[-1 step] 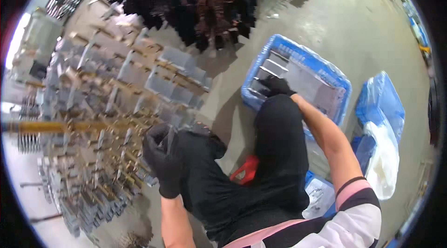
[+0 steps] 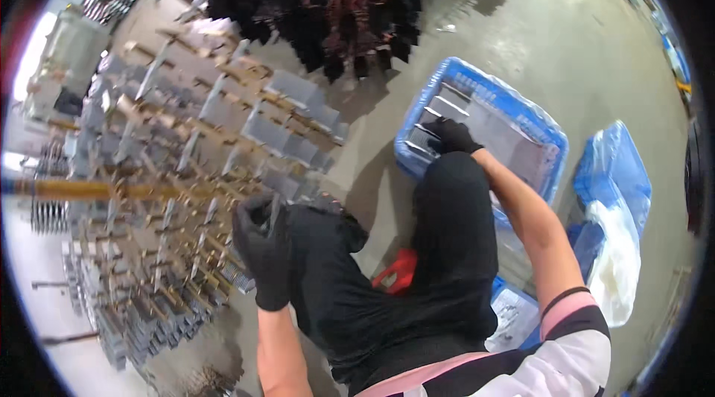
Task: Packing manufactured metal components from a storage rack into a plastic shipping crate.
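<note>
My left hand (image 2: 262, 255), in a black glove, is beside my left knee at the near edge of a large rack (image 2: 179, 188) hung with grey metal plates. Its thumb and fingers curl together in a ring; whether something thin sits at the fingertips cannot be made out. My right hand (image 2: 453, 136), also black-gloved, reaches past my right knee into a blue crate (image 2: 555, 151). Its fingers are down at the left end among flat metal plates (image 2: 448, 106), and dark glove and shadow hide whether they grip one.
A dense rack of dark parts (image 2: 298, 2) hangs at the far side. Right of the crate lie another blue crate (image 2: 614, 173) in clear film and a white plastic bag (image 2: 614, 270). A red object (image 2: 398, 270) is on the floor between my legs. A yellowish bar (image 2: 97, 189) runs into the left rack.
The whole view has shifted slightly, so things sit a little further right. Both hands keep nearly the same places, with the right fingers drawn in slightly.
</note>
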`<move>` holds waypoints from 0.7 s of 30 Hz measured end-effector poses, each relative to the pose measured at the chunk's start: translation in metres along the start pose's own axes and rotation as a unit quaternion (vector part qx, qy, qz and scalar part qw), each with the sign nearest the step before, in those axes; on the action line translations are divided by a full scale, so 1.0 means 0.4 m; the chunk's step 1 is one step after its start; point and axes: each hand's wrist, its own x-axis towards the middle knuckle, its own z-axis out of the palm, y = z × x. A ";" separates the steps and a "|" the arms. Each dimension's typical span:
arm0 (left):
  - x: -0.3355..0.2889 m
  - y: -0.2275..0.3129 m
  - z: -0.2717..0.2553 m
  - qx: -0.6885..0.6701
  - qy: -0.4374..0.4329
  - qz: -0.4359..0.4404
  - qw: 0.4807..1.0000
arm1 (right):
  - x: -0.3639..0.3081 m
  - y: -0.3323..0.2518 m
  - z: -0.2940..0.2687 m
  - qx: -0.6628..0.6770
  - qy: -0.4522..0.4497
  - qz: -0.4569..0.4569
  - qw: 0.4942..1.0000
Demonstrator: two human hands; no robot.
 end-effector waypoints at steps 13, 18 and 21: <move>0.225 -0.188 0.097 -0.281 -0.235 -0.186 0.912 | 0.274 -0.630 -0.282 0.064 0.123 -0.235 0.962; 0.240 -0.308 0.189 -0.163 -0.104 0.091 0.977 | 0.328 -0.765 -0.233 0.062 0.089 -0.133 0.985; 0.274 -0.331 0.218 -0.320 -0.053 -0.069 0.943 | 0.357 -0.763 -0.201 0.104 0.050 -0.133 0.984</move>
